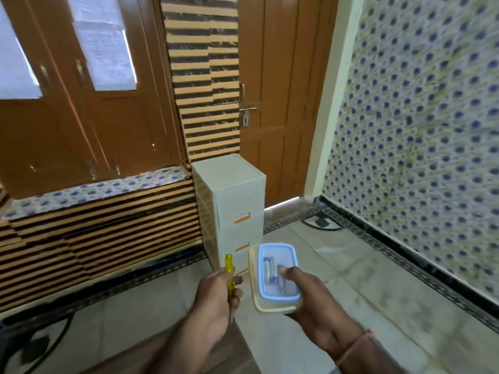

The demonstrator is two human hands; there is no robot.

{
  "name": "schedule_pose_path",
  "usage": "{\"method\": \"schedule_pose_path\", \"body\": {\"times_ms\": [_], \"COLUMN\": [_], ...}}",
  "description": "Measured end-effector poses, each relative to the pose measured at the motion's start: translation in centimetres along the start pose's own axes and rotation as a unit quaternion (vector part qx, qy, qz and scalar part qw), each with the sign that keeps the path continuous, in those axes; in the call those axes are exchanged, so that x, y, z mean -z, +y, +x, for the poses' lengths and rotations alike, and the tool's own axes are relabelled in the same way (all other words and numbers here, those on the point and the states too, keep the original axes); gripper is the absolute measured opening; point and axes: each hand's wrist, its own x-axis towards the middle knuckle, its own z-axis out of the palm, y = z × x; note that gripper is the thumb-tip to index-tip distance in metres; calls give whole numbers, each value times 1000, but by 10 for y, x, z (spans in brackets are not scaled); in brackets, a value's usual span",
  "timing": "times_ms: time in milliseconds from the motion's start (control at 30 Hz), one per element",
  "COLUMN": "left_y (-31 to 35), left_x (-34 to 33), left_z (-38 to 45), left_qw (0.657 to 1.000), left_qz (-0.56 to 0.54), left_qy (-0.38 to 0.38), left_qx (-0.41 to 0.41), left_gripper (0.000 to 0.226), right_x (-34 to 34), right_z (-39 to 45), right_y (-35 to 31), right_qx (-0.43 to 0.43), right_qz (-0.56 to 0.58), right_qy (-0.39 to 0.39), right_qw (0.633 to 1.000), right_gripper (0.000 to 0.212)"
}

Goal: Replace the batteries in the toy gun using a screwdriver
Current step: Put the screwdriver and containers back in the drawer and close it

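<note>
Here the left hand has its grip clenched round the screwdriver, long axis upright, tip down. The right hand grasps the box just beside it, thumb on the lid, batteries apparently inside. No toy gun shows.

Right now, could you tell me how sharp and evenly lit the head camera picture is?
In the head view, motion blur smears the blue-dotted wall tiles and brown wooden door; wide-angle distortion bows the edges; glare blows out the window panes; the yellow-handled screwdriver and blue-lidded plastic box stay fairly clear.
</note>
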Motion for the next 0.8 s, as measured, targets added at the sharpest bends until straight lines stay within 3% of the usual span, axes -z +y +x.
{"method": "schedule_pose_path", "body": {"times_ms": [367, 600, 800], "left_y": [-45, -54, -40], "left_x": [-197, -237, -233], "left_z": [43, 79, 139], "left_qw": [987, 988, 985], "left_qz": [-148, -113, -133], "left_qy": [3, 42, 78], "left_qx": [58, 92, 82], "left_gripper": [14, 15, 20], "right_x": [191, 226, 216], "right_z": [51, 106, 174], "right_y": [-105, -123, -130], "right_qx": [3, -12, -51], "right_qz": [-50, -45, -65], "right_qy": [-17, -41, -54], "right_qw": [999, 998, 995], "right_gripper": [31, 29, 29]}}
